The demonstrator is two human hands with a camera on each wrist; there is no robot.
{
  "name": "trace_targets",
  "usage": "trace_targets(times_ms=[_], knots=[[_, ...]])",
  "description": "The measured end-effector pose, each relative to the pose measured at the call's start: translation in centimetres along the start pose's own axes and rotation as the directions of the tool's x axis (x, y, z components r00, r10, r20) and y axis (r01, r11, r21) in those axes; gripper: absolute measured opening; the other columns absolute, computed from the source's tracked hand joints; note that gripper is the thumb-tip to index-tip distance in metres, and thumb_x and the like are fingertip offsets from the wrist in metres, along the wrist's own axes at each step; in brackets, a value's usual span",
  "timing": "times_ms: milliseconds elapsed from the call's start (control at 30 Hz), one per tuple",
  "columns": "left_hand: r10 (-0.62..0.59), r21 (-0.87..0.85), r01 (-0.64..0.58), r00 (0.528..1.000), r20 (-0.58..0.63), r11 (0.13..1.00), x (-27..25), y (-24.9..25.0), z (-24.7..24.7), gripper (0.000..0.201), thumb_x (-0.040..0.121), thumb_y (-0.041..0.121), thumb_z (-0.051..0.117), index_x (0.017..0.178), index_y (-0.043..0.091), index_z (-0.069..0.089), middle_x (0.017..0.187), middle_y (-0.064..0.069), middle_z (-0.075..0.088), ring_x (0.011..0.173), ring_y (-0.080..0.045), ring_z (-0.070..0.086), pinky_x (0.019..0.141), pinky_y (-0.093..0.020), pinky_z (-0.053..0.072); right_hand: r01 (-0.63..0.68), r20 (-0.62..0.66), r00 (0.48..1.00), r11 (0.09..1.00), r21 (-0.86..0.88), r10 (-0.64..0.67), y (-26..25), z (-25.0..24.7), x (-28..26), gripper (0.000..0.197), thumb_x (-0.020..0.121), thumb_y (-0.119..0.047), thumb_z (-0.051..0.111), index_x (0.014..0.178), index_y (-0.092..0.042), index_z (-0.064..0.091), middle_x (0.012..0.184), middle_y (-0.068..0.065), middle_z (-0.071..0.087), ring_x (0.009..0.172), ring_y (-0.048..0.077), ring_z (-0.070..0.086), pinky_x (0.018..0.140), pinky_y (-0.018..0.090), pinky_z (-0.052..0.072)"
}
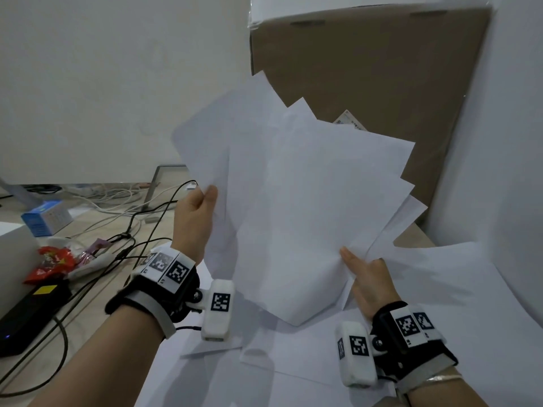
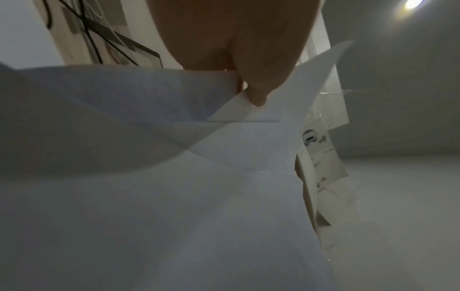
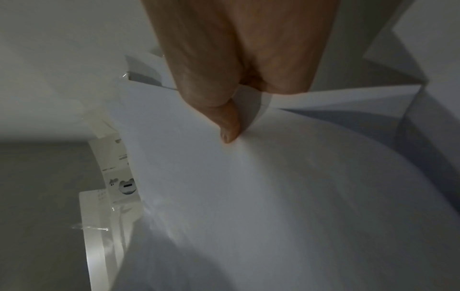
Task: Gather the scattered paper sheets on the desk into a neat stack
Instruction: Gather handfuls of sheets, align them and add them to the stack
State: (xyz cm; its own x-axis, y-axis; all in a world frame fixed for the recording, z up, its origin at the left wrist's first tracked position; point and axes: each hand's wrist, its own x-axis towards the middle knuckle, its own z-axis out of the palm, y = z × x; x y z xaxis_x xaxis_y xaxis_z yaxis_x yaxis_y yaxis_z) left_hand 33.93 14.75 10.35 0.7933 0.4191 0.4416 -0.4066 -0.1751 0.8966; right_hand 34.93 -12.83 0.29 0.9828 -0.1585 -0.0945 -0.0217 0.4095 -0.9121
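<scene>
- Both hands pinch the fanned paper sheets (image 1: 308, 201), raised above the surface: left hand (image 1: 192, 221) at the left edge, right hand (image 1: 368, 280) at the lower right.
- Gathering seems done; squaring remains.
- Next likely calls for tapping edges on the surface (image 1: 97, 230).

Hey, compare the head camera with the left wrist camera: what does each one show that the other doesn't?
Only the head view shows both hands at once: the left hand on the left edge of the fanned paper sheets, the right hand at the lower right edge, more sheets on the desk, a cardboard box behind, and a red snack wrapper. Only the left wrist view shows a ceiling light and the underside of the left-hand pinch. Both share the left hand, the uneven sheets and black cables.
</scene>
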Motion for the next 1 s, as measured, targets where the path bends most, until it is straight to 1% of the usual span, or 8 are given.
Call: trace_targets(times_ms=[100,233,467,567,667,833,900,1000], knots=[[0.110,0.061,-0.110,0.994,0.003,0.992,0.2,0.8,-0.1,0.039,0.088,0.028,0.061,0.069,-0.005,0.052,0.073,-0.010,0.048,0.072,-0.022,0.047,0.070,-0.038,0.042,0.001,0.011,1.000,1.000,0.008,-0.001,0.1,-0.1,0.1,0.070,0.065,-0.032,0.080,0.120,0.004,0.055,0.112,0.016,0.067,0.102,0.029,0.065,0.085,0.038,0.053],[0.261,0.213,-0.268,0.964,0.058,0.940,-0.3,2.0,0.1,0.022,0.097,0.024,0.053,0.079,0.022,0.064,0.084,0.010,0.058,0.086,-0.022,0.058,0.080,-0.041,0.049,0.009,0.034,0.999,0.999,0.043,-0.011,-0.2,-0.1,-0.1,0.103,0.036,-0.047,0.089,0.119,0.005,0.058,0.110,0.015,0.070,0.101,0.029,0.067,0.081,0.036,0.053],[0.008,-0.052,-0.005,0.998,0.064,0.999,0.3,2.8,0.8,0.020,0.102,0.021,0.041,0.102,0.009,0.057,0.095,-0.008,0.064,0.086,-0.026,0.061,0.078,-0.047,0.054,0.005,0.147,0.989,0.995,0.104,-0.020,-0.8,-0.4,-0.2,0.106,0.019,-0.048,0.095,0.109,-0.001,0.065,0.105,0.011,0.073,0.096,0.025,0.070,0.079,0.036,0.058],[-0.130,-0.208,0.153,0.984,0.118,0.966,1.2,1.9,0.1,0.024,0.102,0.023,0.042,0.116,0.010,0.057,0.110,-0.006,0.068,0.102,-0.029,0.063,0.090,-0.046,0.049,0.001,0.191,0.981,0.991,0.136,-0.027,-0.7,-0.4,-0.3,0.084,0.041,-0.038,0.093,0.112,-0.002,0.065,0.111,0.011,0.071,0.100,0.022,0.069,0.091,0.037,0.054],[-0.284,-0.231,0.389,0.879,0.383,0.892,0.7,0.4,-0.5,0.042,0.100,0.039,0.041,0.134,0.017,0.051,0.129,-0.006,0.063,0.117,-0.026,0.060,0.096,-0.045,0.049,-0.036,0.233,0.972,0.985,0.171,-0.005,-0.4,-0.4,-0.1,0.053,0.076,-0.014,0.071,0.126,-0.002,0.057,0.120,0.012,0.067,0.108,0.024,0.066,0.086,0.032,0.056],[-0.506,0.108,0.540,0.674,0.538,0.835,-3.0,-2.0,-0.3,0.038,0.092,0.025,0.059,0.128,0.015,0.056,0.118,-0.007,0.069,0.107,-0.027,0.067,0.091,-0.041,0.052,-0.065,0.174,0.984,0.990,0.128,0.042,-0.2,-0.2,-0.3,0.068,0.073,-0.016,0.077,0.133,0.001,0.049,0.122,0.015,0.065,0.110,0.028,0.064,0.082,0.032,0.058],[-0.563,0.212,0.540,0.648,0.513,0.814,-3.9,-2.7,-0.2,0.034,0.087,0.019,0.066,0.120,0.014,0.061,0.110,-0.009,0.072,0.098,-0.028,0.070,0.084,-0.039,0.055,-0.066,0.169,0.984,0.991,0.119,0.046,-0.3,-0.1,-0.4,0.086,0.058,-0.026,0.087,0.132,0.000,0.051,0.121,0.015,0.066,0.108,0.027,0.065,0.079,0.030,0.058],[-0.578,0.257,0.520,0.690,0.436,0.815,-4.2,-3.3,0.1,0.035,0.084,0.011,0.070,0.118,0.009,0.062,0.108,-0.013,0.071,0.099,-0.032,0.068,0.087,-0.043,0.054,-0.070,0.176,0.983,0.992,0.110,0.050,-0.3,0.0,-0.3,0.056,0.078,-0.012,0.073,0.129,0.000,0.054,0.121,0.015,0.066,0.110,0.028,0.064,0.082,0.029,0.058]])
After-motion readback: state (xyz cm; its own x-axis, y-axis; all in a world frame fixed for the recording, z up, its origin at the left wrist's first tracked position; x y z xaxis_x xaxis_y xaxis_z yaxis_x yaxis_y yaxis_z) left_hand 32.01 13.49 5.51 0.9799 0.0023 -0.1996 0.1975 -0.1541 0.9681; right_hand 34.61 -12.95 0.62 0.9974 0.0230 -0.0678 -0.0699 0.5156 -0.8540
